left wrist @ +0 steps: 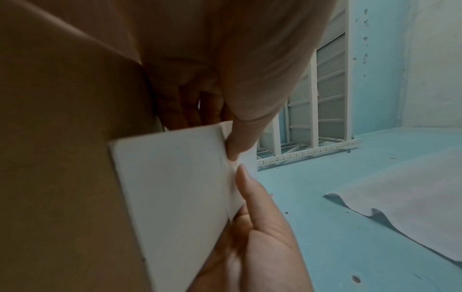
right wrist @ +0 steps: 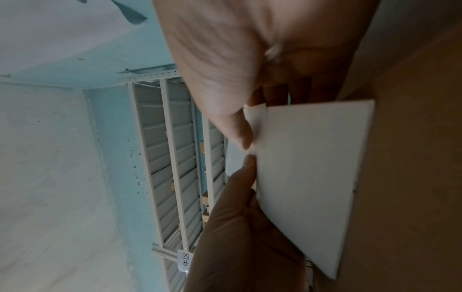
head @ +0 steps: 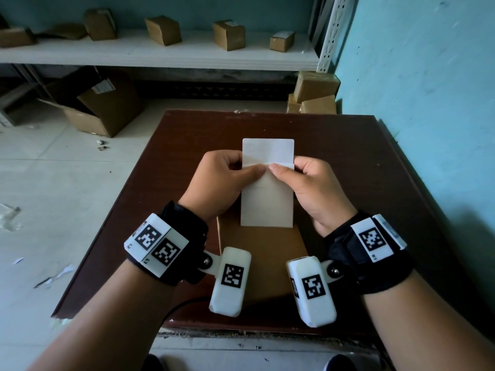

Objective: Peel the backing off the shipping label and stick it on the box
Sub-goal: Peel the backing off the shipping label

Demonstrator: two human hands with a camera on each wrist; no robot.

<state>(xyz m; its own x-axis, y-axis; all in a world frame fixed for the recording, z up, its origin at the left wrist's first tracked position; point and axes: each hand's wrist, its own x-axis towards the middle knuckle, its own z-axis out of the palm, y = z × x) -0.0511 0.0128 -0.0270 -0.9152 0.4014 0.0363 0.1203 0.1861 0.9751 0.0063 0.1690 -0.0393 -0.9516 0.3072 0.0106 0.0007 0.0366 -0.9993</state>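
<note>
Left hand (head: 214, 180) and right hand (head: 316, 188) each pinch the white rectangular shipping label (head: 267, 199) at its mid crease. It is held above the brown cardboard box (head: 265, 253) on the dark wooden table (head: 361, 162).

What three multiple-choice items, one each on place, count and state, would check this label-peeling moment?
1. Where is the white shipping label?
A. Held in the air above the cardboard box
B. Lying on the floor
C. On the shelf

2. How many hands grip the label?
A. None
B. One
C. Two

3. What state is the label in?
A. Stuck flat on the box
B. Still in hand, thumbs at a seam across its middle
C. Crumpled into a ball

Answers:
1 A, its lower edge hangs over the box on the brown table.
2 C, the left hand and right hand both pinch it.
3 B, the head view shows both thumbs meeting at the seam.
</note>
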